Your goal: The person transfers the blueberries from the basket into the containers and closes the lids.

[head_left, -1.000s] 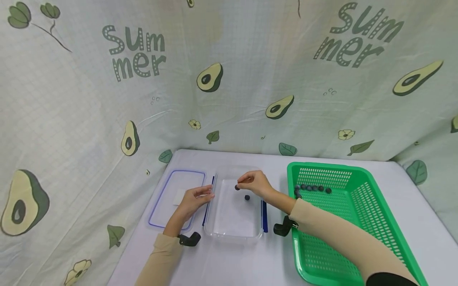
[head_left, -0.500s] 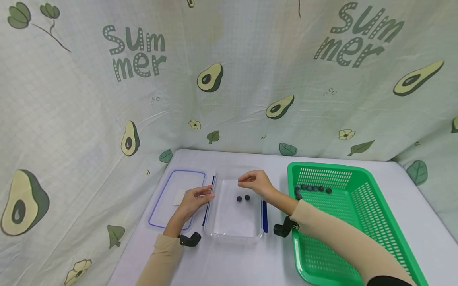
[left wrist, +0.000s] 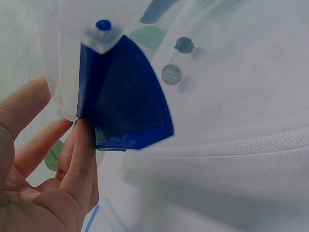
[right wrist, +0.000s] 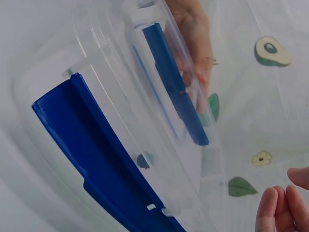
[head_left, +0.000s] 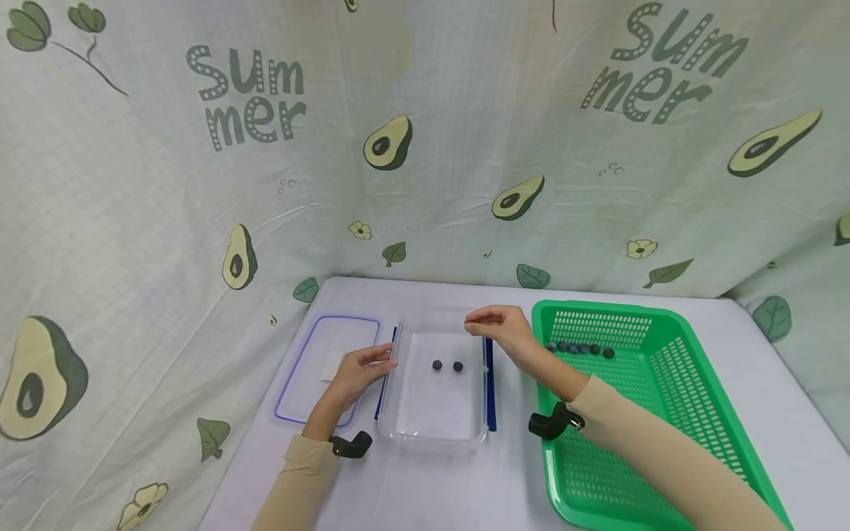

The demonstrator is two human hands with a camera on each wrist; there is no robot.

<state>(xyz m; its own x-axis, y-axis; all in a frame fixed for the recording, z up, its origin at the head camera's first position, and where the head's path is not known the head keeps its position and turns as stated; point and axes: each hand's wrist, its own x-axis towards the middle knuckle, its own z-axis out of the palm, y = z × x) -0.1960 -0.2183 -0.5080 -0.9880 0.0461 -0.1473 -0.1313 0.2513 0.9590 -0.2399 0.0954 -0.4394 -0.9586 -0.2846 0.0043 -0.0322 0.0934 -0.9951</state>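
A clear plastic food container with blue side clips stands mid-table, two blueberries apart on its floor. At its left side, my left hand grips the wall and clip edge between thumb and fingers, as the left wrist view shows. My right hand hovers over the container's far right corner, fingers loosely bent and nothing between them. In the right wrist view its fingertips show at the lower right, thumb apart from the fingers.
A green slotted basket stands on the right, with several blueberries in a row near its far left corner, partly behind the right forearm. A clear lid with a blue seal lies flat to the left. A patterned cloth hangs behind the table.
My right hand let go of a blueberry, which dropped into the container beside the other and rolled slightly left. The hand then moved right and up. My left hand stayed in place.
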